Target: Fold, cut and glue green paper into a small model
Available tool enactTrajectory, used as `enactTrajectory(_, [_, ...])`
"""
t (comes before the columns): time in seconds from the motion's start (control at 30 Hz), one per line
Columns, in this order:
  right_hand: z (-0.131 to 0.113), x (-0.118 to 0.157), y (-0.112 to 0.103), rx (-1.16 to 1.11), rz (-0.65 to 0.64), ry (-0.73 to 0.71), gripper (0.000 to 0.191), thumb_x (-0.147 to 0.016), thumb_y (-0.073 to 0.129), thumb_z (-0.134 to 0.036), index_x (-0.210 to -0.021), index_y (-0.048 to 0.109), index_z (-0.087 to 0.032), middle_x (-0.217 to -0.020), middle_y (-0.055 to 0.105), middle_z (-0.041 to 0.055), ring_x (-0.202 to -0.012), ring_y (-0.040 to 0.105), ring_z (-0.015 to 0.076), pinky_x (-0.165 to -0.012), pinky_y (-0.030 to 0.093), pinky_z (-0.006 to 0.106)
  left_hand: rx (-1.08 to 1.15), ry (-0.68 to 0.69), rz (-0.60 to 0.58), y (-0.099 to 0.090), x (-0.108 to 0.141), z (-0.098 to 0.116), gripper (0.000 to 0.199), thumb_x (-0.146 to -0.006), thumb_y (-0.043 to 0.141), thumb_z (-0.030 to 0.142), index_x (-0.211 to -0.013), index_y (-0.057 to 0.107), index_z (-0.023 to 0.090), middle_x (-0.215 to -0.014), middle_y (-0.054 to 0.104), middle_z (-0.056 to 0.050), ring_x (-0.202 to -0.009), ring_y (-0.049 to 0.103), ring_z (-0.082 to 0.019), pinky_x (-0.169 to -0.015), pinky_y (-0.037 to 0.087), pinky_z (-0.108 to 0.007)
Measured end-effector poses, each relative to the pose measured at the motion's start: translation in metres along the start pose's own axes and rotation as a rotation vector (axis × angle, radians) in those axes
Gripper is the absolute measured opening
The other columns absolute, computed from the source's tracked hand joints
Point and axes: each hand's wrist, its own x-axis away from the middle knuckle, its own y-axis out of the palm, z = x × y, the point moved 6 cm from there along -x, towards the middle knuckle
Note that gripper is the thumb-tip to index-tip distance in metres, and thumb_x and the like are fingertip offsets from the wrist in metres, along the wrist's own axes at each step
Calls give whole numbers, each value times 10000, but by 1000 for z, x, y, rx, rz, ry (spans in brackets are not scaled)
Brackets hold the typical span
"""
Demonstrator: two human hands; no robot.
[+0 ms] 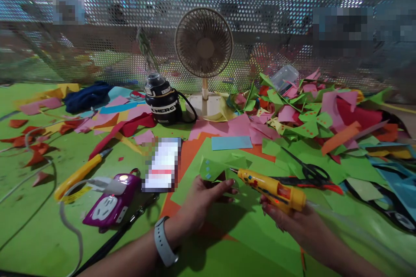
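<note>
My left hand [208, 199], with a pale watch band [165, 242] on its wrist, pinches a small green paper piece [212, 168] marked with blue diamonds. In my right hand [286, 216] is a yellow hot glue gun [271, 187], its dark nozzle pointing left, close to the paper piece. A small red light glows on the gun's body, and its pale cord trails off to the lower right. Beneath both hands lie large green paper sheets [256, 229] over orange ones. The fingertips of my right hand are partly hidden behind the gun.
A phone [162, 164], a purple power adapter [113, 201] with cables and a yellow-handled tool [81, 173] lie left. Behind stand a black bottle [162, 104] and a fan [204, 47]. Black scissors [308, 171] and heaped paper scraps [292, 117] are right.
</note>
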Motion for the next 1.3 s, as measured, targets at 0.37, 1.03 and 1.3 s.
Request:
enactTrajectory(0.37, [-4,1,1,30,18,-8,478,-746,656,-646,-984,729,-239,-613,579,12,-506,512,148,-442,484,259,11,2,-7,2,2,2,249,-682,854,352,-809,750,164,-738,740,-50,-663,694,-177,-617,562,-275])
enactTrajectory(1.03, [11,2,-1,112,99,3,473,-748,616,-691,-823,688,-230,-512,480,-28,-443,437,127,-412,465,228,67,18,-34,4,4,3,241,-692,858,333,-820,743,165,-736,731,-18,-648,691,-140,-598,572,-234])
enactTrajectory(1.3, [4,2,-2,131,116,-35,550,-758,601,-697,-998,722,-218,-660,656,31,-624,638,194,-595,587,270,47,43,-34,3,1,3,216,-694,852,327,-808,749,175,-721,733,-18,-650,697,-148,-595,576,-236])
